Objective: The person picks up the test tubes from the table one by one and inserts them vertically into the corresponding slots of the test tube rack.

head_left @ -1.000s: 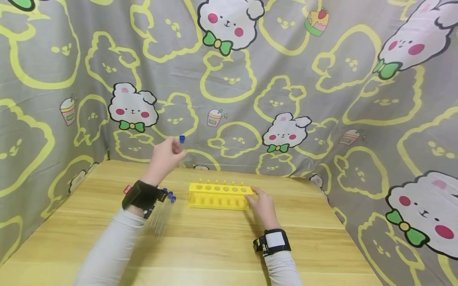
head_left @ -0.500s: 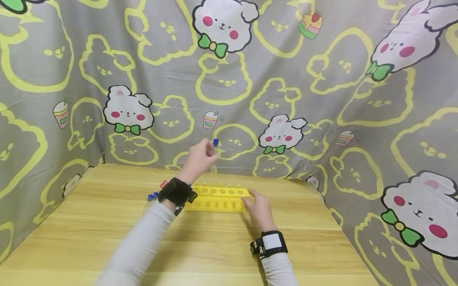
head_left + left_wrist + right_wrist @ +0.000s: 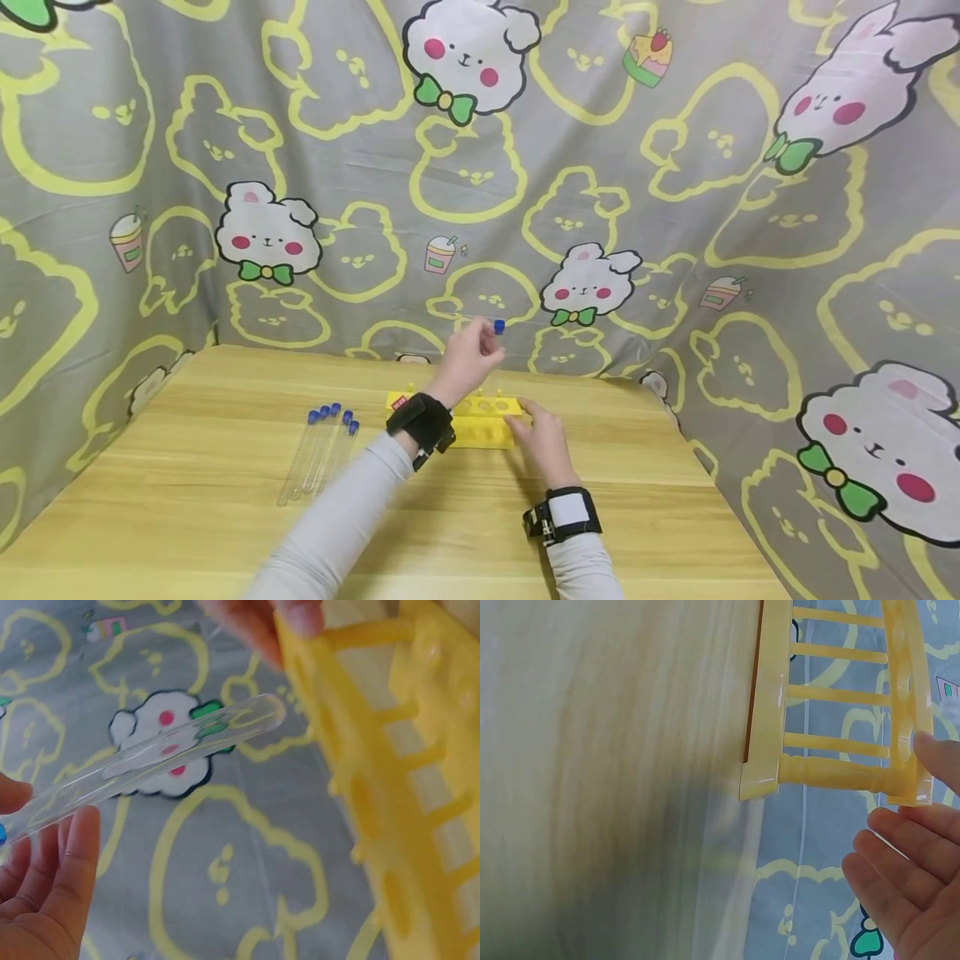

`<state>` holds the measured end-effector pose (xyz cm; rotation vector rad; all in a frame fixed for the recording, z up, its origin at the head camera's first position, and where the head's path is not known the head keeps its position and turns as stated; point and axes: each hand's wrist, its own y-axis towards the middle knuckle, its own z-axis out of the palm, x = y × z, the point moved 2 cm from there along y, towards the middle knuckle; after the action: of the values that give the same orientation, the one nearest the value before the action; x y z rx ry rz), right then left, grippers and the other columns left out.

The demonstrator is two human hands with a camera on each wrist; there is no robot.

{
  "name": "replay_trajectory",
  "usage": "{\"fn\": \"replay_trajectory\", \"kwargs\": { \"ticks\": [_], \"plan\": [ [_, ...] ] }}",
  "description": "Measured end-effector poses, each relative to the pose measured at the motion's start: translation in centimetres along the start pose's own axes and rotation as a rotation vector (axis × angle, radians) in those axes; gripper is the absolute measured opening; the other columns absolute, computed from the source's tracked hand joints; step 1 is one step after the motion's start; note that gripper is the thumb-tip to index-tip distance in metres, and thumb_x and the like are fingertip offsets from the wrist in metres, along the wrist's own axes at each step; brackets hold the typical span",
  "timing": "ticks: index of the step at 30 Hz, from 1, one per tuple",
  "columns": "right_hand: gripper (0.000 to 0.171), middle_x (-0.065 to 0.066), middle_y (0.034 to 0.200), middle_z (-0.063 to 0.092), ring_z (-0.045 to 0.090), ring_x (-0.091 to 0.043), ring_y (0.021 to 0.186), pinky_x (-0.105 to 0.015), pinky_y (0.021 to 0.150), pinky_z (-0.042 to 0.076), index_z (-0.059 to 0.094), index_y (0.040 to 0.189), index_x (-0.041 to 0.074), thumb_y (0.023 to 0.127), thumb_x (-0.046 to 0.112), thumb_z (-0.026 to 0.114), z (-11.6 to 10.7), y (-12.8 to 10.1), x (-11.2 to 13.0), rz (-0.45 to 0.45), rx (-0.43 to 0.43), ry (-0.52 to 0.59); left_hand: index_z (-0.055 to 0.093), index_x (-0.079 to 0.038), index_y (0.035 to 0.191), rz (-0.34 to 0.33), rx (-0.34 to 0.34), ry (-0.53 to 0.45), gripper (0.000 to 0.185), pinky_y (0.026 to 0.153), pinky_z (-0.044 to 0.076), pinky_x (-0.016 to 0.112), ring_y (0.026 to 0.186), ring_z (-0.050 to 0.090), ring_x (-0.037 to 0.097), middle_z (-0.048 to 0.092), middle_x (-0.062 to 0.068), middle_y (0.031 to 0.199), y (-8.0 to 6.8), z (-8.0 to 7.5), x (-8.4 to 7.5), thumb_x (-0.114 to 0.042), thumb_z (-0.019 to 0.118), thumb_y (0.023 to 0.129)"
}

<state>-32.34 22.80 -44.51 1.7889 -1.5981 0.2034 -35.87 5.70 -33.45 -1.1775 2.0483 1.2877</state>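
My left hand pinches a clear test tube close to its blue cap. In the head view it is above the yellow test tube rack. The left wrist view has the tube's rounded end pointing at the row of holes, a small gap away from the rack. At the rack's right end, my right hand grips the top bar, its thumb on the bar as the right wrist view confirms. My left forearm and wristband hide the left part of the rack in the head view.
Several capped test tubes lie side by side on the wooden table, left of the rack. A grey patterned curtain hangs behind the table and along both sides.
My left hand has carried the test tube rightward, from over the lying tubes to over the rack, and lowered it slightly in the last half second. My right hand stays on the rack.
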Motion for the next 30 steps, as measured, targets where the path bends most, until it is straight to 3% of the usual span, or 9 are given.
{"fn": "replay_trajectory", "kwargs": {
  "ticks": [8,19,30],
  "plan": [
    [0.047,-0.019,0.123,0.066,0.065,-0.036,0.112,-0.048,0.094,0.053,0.062,0.125,0.000,0.088,0.027,0.071,0.2,0.1,-0.1,0.008,0.000,0.003,0.054,-0.006,0.105,0.022,-0.001,-0.038,0.026,0.074,0.054,0.024,0.080,0.060,0.013,0.063,0.004,0.088,-0.8,2.1,0.8,-0.013,0.069,0.085],
    [0.046,-0.020,0.121,0.067,0.065,-0.036,0.111,-0.048,0.092,0.054,0.062,0.124,-0.002,0.088,0.026,0.071,-0.1,0.0,-0.1,-0.003,-0.005,0.003,0.055,-0.008,0.104,0.010,0.050,0.023,0.023,0.073,0.053,0.023,0.082,0.059,0.013,0.062,0.003,0.091,-1.7,4.2,3.0,-0.010,0.067,0.085],
    [0.045,-0.019,0.121,0.068,0.064,-0.036,0.113,-0.048,0.095,0.053,0.063,0.124,0.001,0.088,0.027,0.071,-0.3,0.1,-0.1,0.010,-0.011,-0.001,0.055,-0.008,0.102,0.007,0.094,0.068,0.021,0.070,0.050,0.022,0.079,0.056,0.013,0.060,0.003,0.088,-2.2,5.5,3.9,-0.011,0.067,0.086]
  ]
}}
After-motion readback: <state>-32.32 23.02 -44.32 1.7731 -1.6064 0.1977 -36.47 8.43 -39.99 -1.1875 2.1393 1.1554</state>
